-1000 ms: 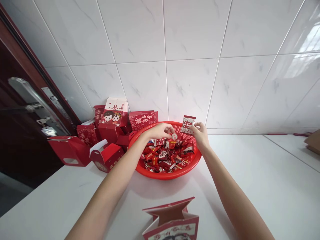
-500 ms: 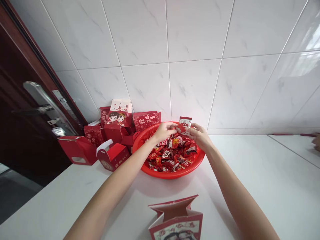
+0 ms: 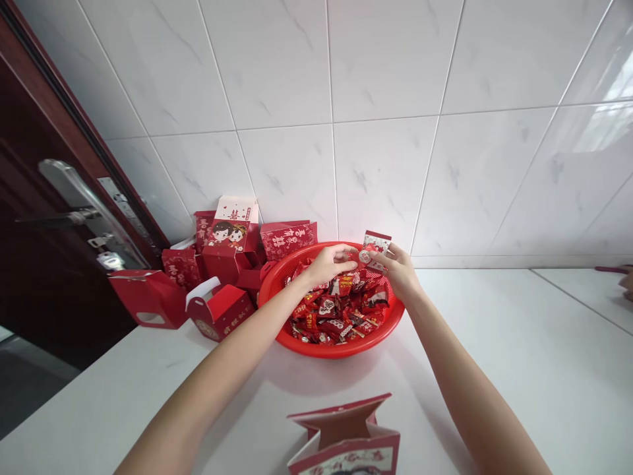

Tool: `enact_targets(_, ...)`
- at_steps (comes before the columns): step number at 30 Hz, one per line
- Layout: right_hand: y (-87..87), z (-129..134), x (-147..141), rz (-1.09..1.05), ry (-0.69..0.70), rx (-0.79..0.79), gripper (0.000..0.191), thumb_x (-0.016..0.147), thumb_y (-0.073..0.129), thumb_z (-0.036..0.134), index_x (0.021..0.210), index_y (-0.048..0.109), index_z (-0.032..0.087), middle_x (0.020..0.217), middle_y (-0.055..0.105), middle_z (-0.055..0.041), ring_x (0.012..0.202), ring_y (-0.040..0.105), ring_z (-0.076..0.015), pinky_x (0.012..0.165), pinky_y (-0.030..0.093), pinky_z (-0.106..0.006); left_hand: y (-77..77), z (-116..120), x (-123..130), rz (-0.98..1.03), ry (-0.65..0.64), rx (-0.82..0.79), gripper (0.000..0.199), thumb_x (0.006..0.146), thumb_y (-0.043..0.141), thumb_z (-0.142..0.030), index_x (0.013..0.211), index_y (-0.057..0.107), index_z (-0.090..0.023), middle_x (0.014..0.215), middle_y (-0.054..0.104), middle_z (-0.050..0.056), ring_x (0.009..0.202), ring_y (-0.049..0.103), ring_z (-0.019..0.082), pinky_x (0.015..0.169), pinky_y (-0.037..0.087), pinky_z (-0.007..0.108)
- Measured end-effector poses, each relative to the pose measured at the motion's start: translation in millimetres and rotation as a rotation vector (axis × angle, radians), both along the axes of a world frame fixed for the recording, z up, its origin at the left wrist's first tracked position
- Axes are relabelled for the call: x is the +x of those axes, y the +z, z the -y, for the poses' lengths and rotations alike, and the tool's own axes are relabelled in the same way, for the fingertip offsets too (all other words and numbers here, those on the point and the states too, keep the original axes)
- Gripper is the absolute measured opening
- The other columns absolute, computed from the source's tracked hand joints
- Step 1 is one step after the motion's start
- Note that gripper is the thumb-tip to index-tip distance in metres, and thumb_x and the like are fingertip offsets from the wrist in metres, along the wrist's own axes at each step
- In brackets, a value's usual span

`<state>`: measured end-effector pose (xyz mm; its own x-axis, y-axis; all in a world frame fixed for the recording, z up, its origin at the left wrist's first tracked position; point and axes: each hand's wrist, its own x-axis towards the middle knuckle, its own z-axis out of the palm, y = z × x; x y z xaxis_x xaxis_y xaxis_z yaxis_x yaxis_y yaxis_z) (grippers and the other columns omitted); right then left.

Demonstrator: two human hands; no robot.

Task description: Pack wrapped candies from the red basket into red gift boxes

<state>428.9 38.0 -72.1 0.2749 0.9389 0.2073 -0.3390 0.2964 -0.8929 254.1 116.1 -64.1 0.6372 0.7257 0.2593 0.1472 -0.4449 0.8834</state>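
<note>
The person's R hand [image 3: 401, 274] pinches, w/ thumb and fingers closed, a flat white-and-red rectangular packet [image 3: 380, 241] & a small red wrapped sweet [image 3: 364, 256]. Just beside, L hand [image 3: 326, 264] is half curled; cannot tell if it grips sth. Both are above a round red plastic basket [image 3: 336, 352] w/ many red-wrapped sweets [image 3: 329, 307]. Nearer: an open red-and-white cardboard box [image 3: 346, 456].

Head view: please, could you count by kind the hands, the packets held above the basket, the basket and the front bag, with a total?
Left hand, right hand: 2
White packet, red packet: 2
Basket: 1
Front bag: 1
Total: 6
</note>
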Motion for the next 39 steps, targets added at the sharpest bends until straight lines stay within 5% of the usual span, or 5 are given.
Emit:
enact_targets(7, 1.1, -2.0, 0.5, -0.098, -0.077, -0.004, 0.023, 0.059, 0.081, 0.027, 0.075, 0.066, 0.02, 0.074, 0.074, 0.0005, 0.07, 0.069, -0.0164, 0.067, 0.06, -0.028, -5.5, 11.5, -0.7, -0.709, -0.3, 0.227, 0.044, 0.072, 0.06, 0.001, 0.108, 0.077, -0.018, 0.105, 0.078, 0.003, 0.098, 0.071, 0.02, 0.085, 0.053, 0.026)
enact_targets(16, 2.0, -0.3, -0.7, -0.044, -0.056, -0.039, 0.02, 0.062, 0.079, 0.025, 0.075, 0.064, 0.02, 0.074, 0.073, 0.0007, 0.067, 0.069, -0.0166, 0.063, 0.059, -0.028, 0.5, 26.0, 16.0, -1.147, -0.317, 0.539, 0.051, 0.069, 0.066, -0.007, 0.113, 0.078, -0.029, 0.111, 0.077, 0.004, 0.114, 0.063, 0.03, 0.103, 0.042, 0.039)
enact_targets(22, 0.9, -2.6, -0.2, -0.042, -0.061, -0.035, 0.021, 0.062, 0.078, 0.025, 0.077, 0.065, 0.02, 0.074, 0.074, 0.0005, 0.067, 0.07, -0.0162, 0.065, 0.059, -0.028, 5.2, 14.0, 5.5, -0.933, -0.103, 0.461, 0.021, 0.079, 0.066, -0.014, 0.09, 0.08, -0.024, 0.088, 0.079, 0.003, 0.094, 0.069, 0.024, 0.103, 0.039, 0.036)
enact_targets(32, 0.0, -2.8, -0.3, -0.058, -0.069, -0.026, 0.024, 0.061, 0.08, 0.025, 0.076, 0.062, 0.022, 0.074, 0.075, 0.001, 0.07, 0.071, -0.0183, 0.069, 0.061, -0.032, 3.1, -8.5, -9.5, -0.36, 0.122, 0.125, 0.018, 0.08, 0.064, -0.024, 0.089, 0.074, -0.013, 0.093, 0.076, 0.007, 0.089, 0.068, 0.022, 0.084, 0.051, 0.032)
enact_targets(39, -0.2, -2.0, -0.4, -0.047, -0.067, -0.021, 0.023, 0.063, 0.078, 0.026, 0.082, 0.065, 0.021, 0.076, 0.075, 0.0007, 0.07, 0.071, -0.0173, 0.07, 0.061, -0.031, 5.3, -10.5, -8.6, -0.233, 0.193, 0.189, 0.017, 0.081, 0.063, -0.02, 0.09, 0.076, -0.014, 0.093, 0.076, 0.006, 0.089, 0.068, 0.021, 0.087, 0.053, 0.033)
